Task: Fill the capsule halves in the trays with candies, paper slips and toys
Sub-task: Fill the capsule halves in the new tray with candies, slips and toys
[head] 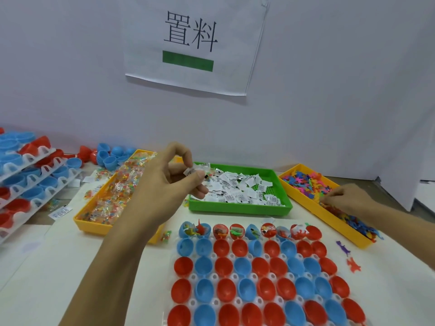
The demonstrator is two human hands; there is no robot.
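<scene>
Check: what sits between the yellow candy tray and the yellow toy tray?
In the head view, the green plastic tray of white paper slips lies between them.

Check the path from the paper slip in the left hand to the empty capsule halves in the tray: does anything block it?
Nothing visible does. The left hand pinches a paper slip above the green tray; the empty capsule halves lie open-side up just in front.

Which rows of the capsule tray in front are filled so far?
Only the far row: its halves hold toys, slips and candy, though the rightmost red half looks empty. The other rows of the capsule tray are empty shells.
</scene>
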